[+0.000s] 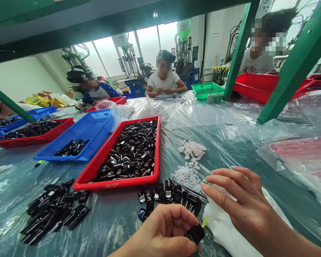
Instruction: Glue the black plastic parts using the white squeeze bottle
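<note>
My left hand [167, 230] pinches a small glossy black plastic piece [195, 233] between thumb and fingers at the bottom centre. A yellow-green tip [205, 222] sticks out by the piece's upper edge; whether it is fixed there I cannot tell. To the right, my right hand [240, 200] is raised with its fingers spread and nothing visible in them. Beneath it lies a white cloth or bag [222, 232]. Just beyond my left hand are several loose black pieces [173, 191]. Small white bits [187, 177] and larger white chunks [192, 150] lie in heaps past my right fingertips.
A red tray [116, 185] full of black pieces stands ahead, with a blue tray [96, 128] beside it. More black pieces [50, 210] are heaped at left. Plastic sheeting covers the table [230, 142]. Green posts [294, 64] rise at right. Several people sit opposite.
</note>
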A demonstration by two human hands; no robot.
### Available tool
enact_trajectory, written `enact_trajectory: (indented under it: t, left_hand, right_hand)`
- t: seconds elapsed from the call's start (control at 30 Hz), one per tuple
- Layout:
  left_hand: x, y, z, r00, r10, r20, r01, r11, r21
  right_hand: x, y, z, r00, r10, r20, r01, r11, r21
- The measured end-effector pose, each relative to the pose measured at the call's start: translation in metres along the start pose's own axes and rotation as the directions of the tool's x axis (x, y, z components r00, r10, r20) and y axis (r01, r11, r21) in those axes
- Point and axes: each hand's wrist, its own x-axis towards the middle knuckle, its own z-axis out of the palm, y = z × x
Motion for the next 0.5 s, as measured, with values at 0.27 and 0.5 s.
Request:
enact_trajectory:
  t: [0.27,0.5]
  left_hand:
    - [0.003,-0.008,-0.01,0.999,0.042,-0.022,-0.042,0.999,-0.005]
    - [0.002,-0.007,-0.01,0.993,0.118,-0.024,-0.118,0.993,-0.03]
  right_hand:
    - [-0.002,0.002,0.004,0.997,0.056,-0.046,-0.059,0.997,-0.059]
    - [-0.001,0.002,0.003,0.997,0.043,-0.064,-0.05,0.994,-0.097]
